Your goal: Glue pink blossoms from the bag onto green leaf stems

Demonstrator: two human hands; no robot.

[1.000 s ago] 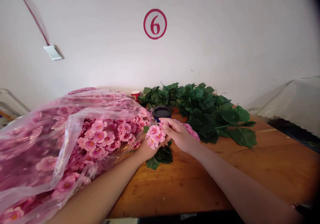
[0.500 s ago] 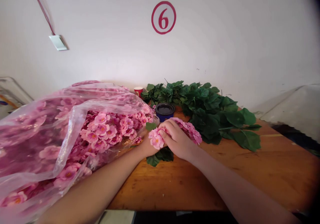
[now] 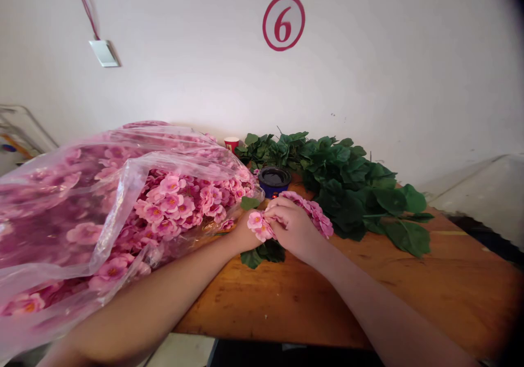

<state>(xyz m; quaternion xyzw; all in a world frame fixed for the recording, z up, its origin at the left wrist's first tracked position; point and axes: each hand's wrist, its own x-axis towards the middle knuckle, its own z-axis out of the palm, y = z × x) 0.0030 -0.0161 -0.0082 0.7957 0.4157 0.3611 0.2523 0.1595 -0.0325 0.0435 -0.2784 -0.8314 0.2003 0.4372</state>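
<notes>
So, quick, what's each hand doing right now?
Left hand: partly hidden, seems closed, holding the pink flowers from below.
Right hand: closed, holding the same flowers from above.

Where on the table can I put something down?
Bare wood lies right of the right hand, below the big green leaves, on the wooden table. More shows between the two forearms. It's crowded around the pink flowers, the plastic bag and the blue pot.
</notes>
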